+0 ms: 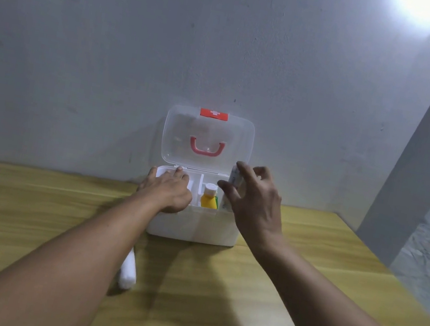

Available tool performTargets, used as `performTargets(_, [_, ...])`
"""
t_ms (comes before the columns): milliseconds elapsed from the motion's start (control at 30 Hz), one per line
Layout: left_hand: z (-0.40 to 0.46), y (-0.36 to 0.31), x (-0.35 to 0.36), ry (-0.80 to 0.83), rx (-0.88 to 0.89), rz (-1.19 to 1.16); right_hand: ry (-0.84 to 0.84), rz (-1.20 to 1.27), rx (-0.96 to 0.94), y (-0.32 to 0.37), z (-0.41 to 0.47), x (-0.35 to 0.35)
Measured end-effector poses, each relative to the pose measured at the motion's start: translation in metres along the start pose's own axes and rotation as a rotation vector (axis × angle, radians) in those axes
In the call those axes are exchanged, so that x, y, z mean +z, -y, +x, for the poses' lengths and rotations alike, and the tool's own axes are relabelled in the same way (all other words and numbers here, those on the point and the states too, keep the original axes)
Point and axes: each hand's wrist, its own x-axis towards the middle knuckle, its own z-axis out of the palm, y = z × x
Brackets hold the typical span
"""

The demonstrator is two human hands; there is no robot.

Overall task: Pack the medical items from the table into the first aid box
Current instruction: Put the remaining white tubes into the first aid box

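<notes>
Nearest me, one white gauze roll (128, 271) lies unpacked on the table (214, 292), partly under my left forearm. Farther out, the first aid box (197, 225) stands open, a yellow bottle (209, 199) already inside. My left hand (168, 190) rests flat, empty, on the box's left tray. My right hand (252, 206), fingers spread, pinches a small white package (234, 179) above the right compartment.

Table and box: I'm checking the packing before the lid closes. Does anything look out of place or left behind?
One thing: a white bandage roll lies on the table, partly under the left forearm, outside the first aid box. The yellow bottle stands upright inside. Nothing looks spilled or damaged.
</notes>
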Motion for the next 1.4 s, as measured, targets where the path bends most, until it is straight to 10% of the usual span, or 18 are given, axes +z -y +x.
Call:
performTargets(333, [0.002, 0.001, 0.002, -0.030, 0.007, -0.049, 0.007, -0.162, -0.121, -0.020, -0.030, 0.024])
performTargets(567, [-0.014, 0.013, -0.007, -0.457, 0.010, -0.594, 0.431, -0.135, -0.134, -0.021, -0.011, 0.031])
performTargets(733, [-0.045, 0.044, -0.014, -0.597, -0.202, -0.621, 0.394, -0.227, -0.181, -0.029, -0.016, 0.037])
performTargets(1400, [-0.113, 0.077, 0.014, 0.056, -0.315, -0.352, 0.359, -0.226, -0.190, -0.028, -0.017, 0.038])
